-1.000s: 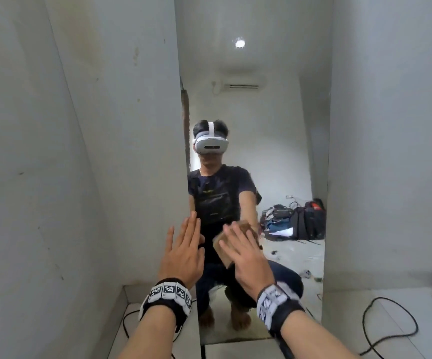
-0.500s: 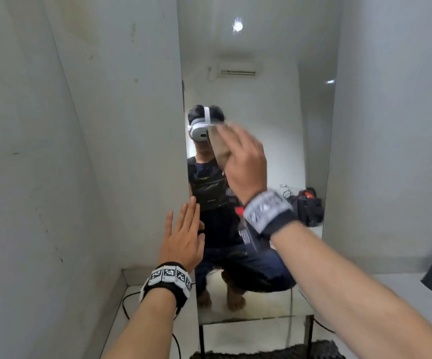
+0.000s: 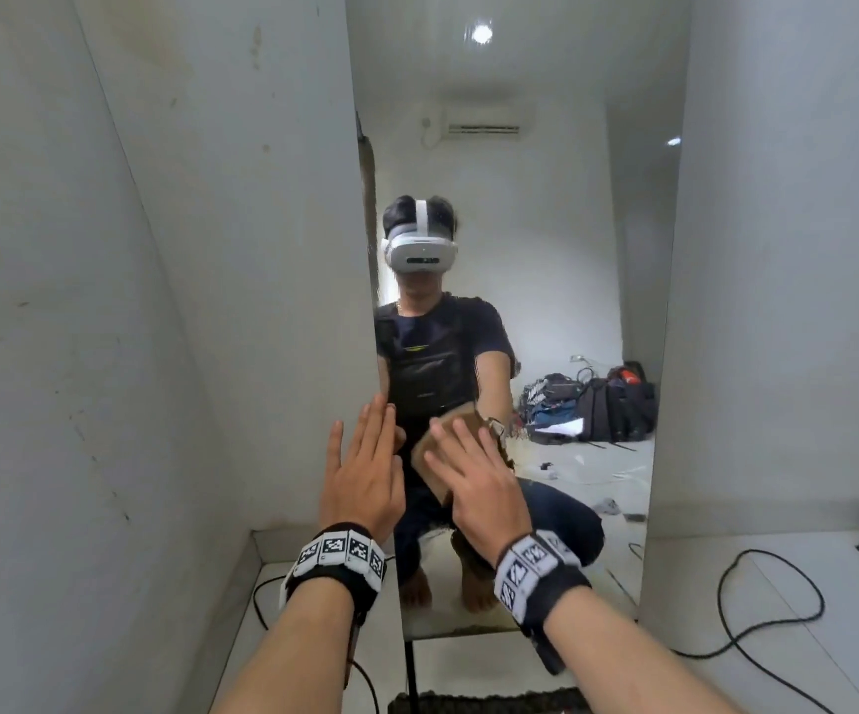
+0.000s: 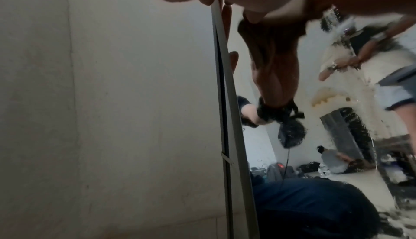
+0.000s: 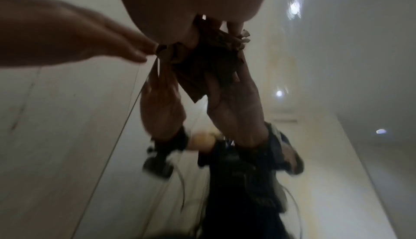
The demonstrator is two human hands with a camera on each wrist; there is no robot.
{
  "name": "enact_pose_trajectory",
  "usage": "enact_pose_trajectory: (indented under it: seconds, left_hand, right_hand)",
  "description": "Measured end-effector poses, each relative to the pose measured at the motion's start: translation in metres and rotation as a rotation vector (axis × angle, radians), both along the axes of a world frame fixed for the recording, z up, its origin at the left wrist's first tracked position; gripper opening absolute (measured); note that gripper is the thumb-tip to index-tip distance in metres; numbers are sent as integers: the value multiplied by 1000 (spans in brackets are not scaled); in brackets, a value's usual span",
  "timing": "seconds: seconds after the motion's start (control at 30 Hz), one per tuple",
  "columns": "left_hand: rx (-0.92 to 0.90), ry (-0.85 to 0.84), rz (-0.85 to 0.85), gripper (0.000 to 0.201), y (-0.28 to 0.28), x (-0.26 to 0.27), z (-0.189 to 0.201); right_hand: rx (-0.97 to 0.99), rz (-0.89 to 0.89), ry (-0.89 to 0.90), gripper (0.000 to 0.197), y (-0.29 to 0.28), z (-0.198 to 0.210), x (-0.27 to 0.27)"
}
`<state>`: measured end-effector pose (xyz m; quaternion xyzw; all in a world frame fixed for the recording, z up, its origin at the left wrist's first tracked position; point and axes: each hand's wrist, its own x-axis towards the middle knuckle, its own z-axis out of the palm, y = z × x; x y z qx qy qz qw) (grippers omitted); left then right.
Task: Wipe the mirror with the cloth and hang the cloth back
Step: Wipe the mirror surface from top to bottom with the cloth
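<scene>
A tall mirror (image 3: 546, 249) leans in the corner between white walls. My right hand (image 3: 479, 481) lies flat with spread fingers on a folded brown cloth (image 3: 421, 458) and presses it against the lower glass. In the right wrist view the cloth (image 5: 211, 61) is bunched under my fingertips, with its reflection right beneath. My left hand (image 3: 365, 471) is flat, fingers straight, against the mirror's left edge, just left of the cloth. The left wrist view shows that edge (image 4: 227, 100) under my fingertips. The glass reflects me crouching.
A black cable (image 3: 778, 610) loops on the white floor at the right, and another (image 3: 262, 600) lies by the left wall. The mirror's black stand leg (image 3: 409, 672) and a dark mat (image 3: 484, 700) are below. Walls close in on both sides.
My right hand swept the cloth up the glass to head height, then came back down to the lower part. My left hand stayed at the mirror's left edge.
</scene>
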<state>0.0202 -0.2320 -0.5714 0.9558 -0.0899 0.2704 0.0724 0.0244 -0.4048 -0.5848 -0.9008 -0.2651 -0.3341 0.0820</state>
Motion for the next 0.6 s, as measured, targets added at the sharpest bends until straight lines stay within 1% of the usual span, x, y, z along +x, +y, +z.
enact_pose_trajectory:
  seconds: [0.07,0.13,0.17,0.2,0.27,0.3,0.37,0.4,0.43,0.5,0.53,0.6]
  left_hand:
    - [-8,-7,7,64,-2,-1,3]
    - [-1,-1,-17,66,-7,0,7]
    - [10,2,-34,67,-10,0,9]
    - [27,-4,-44,67,-14,2,10]
    - [70,-20,-47,68,-21,4,12]
    - [81,-28,-48,68,-25,6,12]
    - [78,-46,-49,68,-32,10,9]
    - [65,-49,-47,68,-34,12,7]
    - [51,-47,-45,68,-36,14,5]
    - [36,-49,-42,68,-38,18,0]
    - [31,-55,-42,67,-38,19,-2]
    - [19,-73,-41,66,-40,23,-7]
  right_hand:
    - [-68,31,52,53,-8,-25,-15]
    - [-88,73,98,50,-18,-38,-29]
    - [-37,92,99,46,-23,-38,-35]
    - [58,106,87,44,-27,-30,-38]
    - [301,111,0,47,-34,-2,-35]
    - [405,95,-72,48,-38,19,-30]
    - [543,63,-223,46,-46,67,-14]
    - [577,47,-272,47,-50,91,-4]
    - [581,23,-294,48,-55,113,7]
    - [499,-22,-264,54,-60,141,29]
    - [424,-39,-231,55,-61,145,38]
    - [288,-67,-179,60,-61,133,54]
